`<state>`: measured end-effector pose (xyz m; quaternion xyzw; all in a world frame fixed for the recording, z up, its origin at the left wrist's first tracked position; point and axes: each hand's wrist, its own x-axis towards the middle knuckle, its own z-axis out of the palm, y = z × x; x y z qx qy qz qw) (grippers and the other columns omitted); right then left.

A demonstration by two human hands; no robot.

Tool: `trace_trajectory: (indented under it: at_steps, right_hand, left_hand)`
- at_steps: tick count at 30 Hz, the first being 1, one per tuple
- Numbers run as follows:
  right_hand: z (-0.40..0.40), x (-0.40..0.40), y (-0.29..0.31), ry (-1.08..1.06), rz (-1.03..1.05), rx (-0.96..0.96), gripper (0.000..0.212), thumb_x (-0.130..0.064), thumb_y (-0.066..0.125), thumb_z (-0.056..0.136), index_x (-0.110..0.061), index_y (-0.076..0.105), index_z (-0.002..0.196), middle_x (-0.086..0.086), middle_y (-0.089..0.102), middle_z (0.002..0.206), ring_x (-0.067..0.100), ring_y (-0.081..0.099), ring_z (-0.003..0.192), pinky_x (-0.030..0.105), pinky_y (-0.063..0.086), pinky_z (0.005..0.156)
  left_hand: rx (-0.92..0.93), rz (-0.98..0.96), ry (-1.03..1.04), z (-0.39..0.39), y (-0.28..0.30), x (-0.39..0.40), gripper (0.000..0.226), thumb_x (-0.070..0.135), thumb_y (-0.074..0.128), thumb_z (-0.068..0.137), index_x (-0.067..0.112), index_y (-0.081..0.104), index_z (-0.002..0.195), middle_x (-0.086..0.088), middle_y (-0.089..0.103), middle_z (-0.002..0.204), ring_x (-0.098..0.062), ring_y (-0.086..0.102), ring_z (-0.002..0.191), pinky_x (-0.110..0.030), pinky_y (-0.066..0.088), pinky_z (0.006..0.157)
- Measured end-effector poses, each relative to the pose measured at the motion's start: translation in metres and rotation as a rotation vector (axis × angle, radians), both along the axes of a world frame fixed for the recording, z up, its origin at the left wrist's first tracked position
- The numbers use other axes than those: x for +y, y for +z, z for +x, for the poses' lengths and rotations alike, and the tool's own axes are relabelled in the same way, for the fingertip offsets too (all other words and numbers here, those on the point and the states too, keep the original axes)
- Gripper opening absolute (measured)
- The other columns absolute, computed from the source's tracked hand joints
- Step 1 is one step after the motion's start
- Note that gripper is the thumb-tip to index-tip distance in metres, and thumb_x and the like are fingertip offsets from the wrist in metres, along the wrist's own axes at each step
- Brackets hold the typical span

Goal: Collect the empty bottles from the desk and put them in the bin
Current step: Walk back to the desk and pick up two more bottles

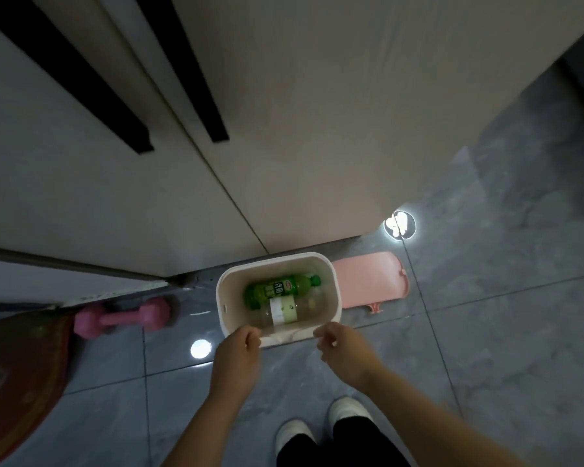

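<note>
Head view: white bin [334, 281] at frame centre on the grey tiled floor [486, 332] holds a green bottle [280, 288] and a clear bottle [284, 313], lying side by side. Left hand [238, 353] and right hand [343, 348] hover at its near rim, fingers loosely curled, holding nothing. Pink lid [368, 276] lies right of the bin, pink dumbbell [122, 318] left.
</note>
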<state>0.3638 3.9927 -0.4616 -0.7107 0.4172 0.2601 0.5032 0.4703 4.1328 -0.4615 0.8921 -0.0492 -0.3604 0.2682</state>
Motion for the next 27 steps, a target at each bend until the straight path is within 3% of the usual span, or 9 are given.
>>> trace_trajectory:
  at_steps: [2,5,8,13,15,21,27]
  right_hand:
    - [-0.02,0.0,0.032,-0.096,0.063,0.017,0.029,-0.011,0.044,0.092,-0.009,0.062,0.114,0.014,0.067,0.111,0.029,0.065,0.098,0.036,0.052,0.093]
    - [-0.052,-0.005,0.085,-0.235,0.144,0.032,0.026,-0.004,0.045,0.091,-0.003,0.062,0.111,0.011,0.063,0.09,0.016,0.06,0.063,0.015,0.052,0.061]
    - [-0.084,-0.012,0.136,-0.376,0.202,0.06,0.024,-0.004,0.044,0.093,-0.001,0.06,0.111,0.011,0.061,0.088,0.011,0.054,0.057,0.01,0.044,0.048]
    - [-0.134,-0.023,0.216,-0.489,0.228,0.072,0.024,-0.009,0.043,0.096,-0.001,0.06,0.112,0.009,0.061,0.084,0.016,0.057,0.06,0.022,0.043,0.056]
    - [-0.155,-0.026,0.243,-0.523,0.225,0.084,0.024,-0.01,0.042,0.096,-0.001,0.06,0.111,0.009,0.061,0.083,0.016,0.057,0.058,0.022,0.042,0.055]
    - [-0.213,-0.029,0.301,-0.611,0.212,0.109,0.026,-0.011,0.041,0.097,0.002,0.058,0.112,0.011,0.061,0.086,0.017,0.055,0.06,0.023,0.041,0.055]
    - [-0.271,-0.003,0.334,-0.732,0.171,0.16,0.026,-0.008,0.042,0.097,0.008,0.057,0.111,0.006,0.058,0.072,0.016,0.054,0.058,0.022,0.04,0.055]
  left_hand:
    - [0.024,-0.004,0.021,-0.008,0.033,0.0,0.023,0.013,0.043,0.093,0.005,0.064,0.086,-0.012,0.067,0.09,-0.033,0.064,0.087,-0.038,0.049,0.078]
    - [0.052,0.002,-0.003,-0.026,0.085,0.0,0.025,0.013,0.044,0.092,-0.001,0.064,0.086,-0.014,0.066,0.086,-0.034,0.064,0.083,-0.038,0.048,0.076]
    - [0.102,0.015,-0.016,-0.047,0.138,0.0,0.022,0.012,0.043,0.093,0.007,0.064,0.085,-0.007,0.064,0.087,-0.029,0.063,0.082,-0.033,0.046,0.075]
    - [0.151,-0.006,-0.037,-0.085,0.214,-0.002,0.024,0.01,0.045,0.092,0.019,0.057,0.074,-0.007,0.063,0.082,-0.023,0.058,0.067,-0.03,0.047,0.064]
    - [0.155,0.027,-0.079,-0.098,0.236,0.001,0.023,0.013,0.045,0.093,0.019,0.058,0.075,-0.006,0.063,0.081,-0.024,0.059,0.066,-0.035,0.05,0.069]
    - [0.179,0.04,-0.121,-0.122,0.281,0.009,0.019,0.014,0.045,0.093,0.013,0.062,0.085,-0.007,0.065,0.087,-0.021,0.057,0.063,-0.03,0.045,0.063]
    - [0.181,0.081,-0.276,-0.127,0.309,0.025,0.028,0.011,0.045,0.093,0.018,0.059,0.07,-0.006,0.064,0.079,-0.019,0.056,0.058,-0.03,0.042,0.06]
